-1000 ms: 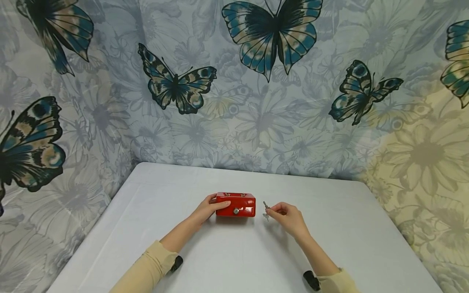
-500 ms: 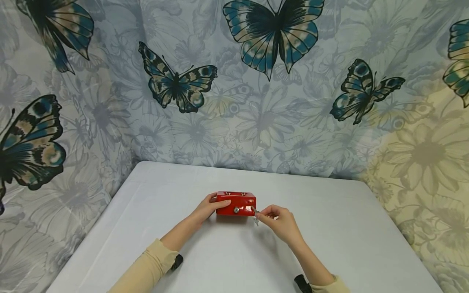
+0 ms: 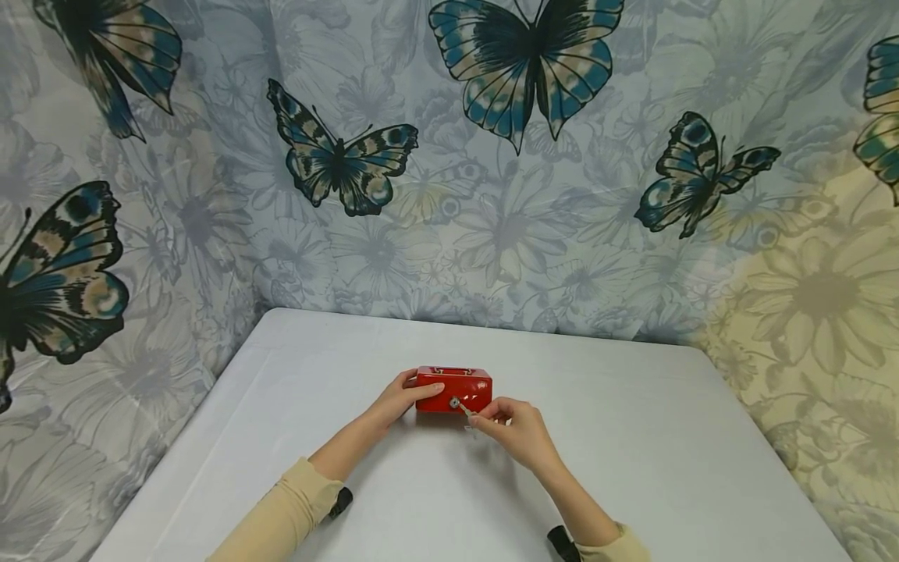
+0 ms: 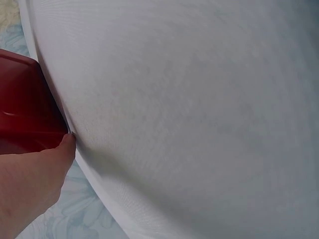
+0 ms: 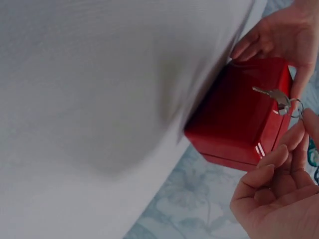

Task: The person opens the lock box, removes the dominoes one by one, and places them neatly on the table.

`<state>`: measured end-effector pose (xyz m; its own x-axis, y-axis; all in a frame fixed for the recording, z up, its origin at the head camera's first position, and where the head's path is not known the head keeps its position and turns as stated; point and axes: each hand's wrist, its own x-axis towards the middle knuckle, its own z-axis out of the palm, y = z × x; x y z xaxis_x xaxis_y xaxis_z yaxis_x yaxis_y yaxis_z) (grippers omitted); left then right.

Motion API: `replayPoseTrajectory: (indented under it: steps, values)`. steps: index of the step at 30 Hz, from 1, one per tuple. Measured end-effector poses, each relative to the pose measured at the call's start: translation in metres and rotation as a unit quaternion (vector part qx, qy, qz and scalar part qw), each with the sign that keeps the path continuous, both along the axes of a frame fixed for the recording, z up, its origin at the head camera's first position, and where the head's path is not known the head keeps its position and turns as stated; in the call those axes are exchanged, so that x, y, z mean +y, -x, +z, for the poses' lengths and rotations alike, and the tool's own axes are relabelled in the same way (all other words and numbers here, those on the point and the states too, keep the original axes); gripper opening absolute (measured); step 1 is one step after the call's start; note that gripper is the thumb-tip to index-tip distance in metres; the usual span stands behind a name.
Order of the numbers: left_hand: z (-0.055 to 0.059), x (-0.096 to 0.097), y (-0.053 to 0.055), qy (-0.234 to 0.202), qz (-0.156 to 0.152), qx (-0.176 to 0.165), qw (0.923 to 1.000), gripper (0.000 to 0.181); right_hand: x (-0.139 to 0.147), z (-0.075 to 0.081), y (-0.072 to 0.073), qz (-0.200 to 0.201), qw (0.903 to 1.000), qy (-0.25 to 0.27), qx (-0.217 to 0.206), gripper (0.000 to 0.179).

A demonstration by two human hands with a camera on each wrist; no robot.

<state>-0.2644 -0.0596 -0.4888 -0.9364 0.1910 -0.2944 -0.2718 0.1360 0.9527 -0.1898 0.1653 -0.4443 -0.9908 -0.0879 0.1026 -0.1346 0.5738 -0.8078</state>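
Bright, even light washes the white table (image 3: pixel 632 437) from where I stand, with soft shadows beneath the red box (image 3: pixel 467 385) and small glints on its shiny paint. Both wrist views look dimmer and hazier; the keys (image 3: pixel 464 409) are indistinct from the head.

We see a glossy red box (image 3: pixel 461 386), upright and closed, its top handle (image 3: pixel 453 371) lying flat, gripped at its left end by the left hand (image 3: pixel 398 402), while the right hand (image 3: pixel 516 429) pinches silvery ringed keys (image 3: pixel 465 410), one at the round front lock (image 3: pixel 454 403).
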Motion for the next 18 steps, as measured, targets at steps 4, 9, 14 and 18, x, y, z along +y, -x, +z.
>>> replayPoseTrajectory:
  steps: [4, 9, 14, 18]
  values:
    - [0.0005, 0.0001, -0.0006, 0.001, 0.003, -0.002, 1.0, 0.096, -0.0039, -0.002, 0.0009, 0.006, 0.9999, -0.007, 0.011, 0.02]
    - [0.0006, -0.0002, 0.0001, -0.004, 0.005, -0.008, 0.9999, 0.095, -0.0062, -0.0034, 0.0026, 0.008, 0.9996, -0.02, 0.02, 0.02]
    - [-0.0004, 0.0001, 0.0003, -0.002, 0.002, -0.005, 1.0, 0.095, -0.0072, -0.0041, 0.0041, 0.007, 0.9994, -0.026, 0.023, 0.021]
    - [-0.0006, 0.0003, -0.0002, 0.0, 0.001, -0.001, 1.0, 0.093, -0.0077, -0.0038, 0.0052, 0.009, 0.9994, -0.024, 0.024, 0.022]
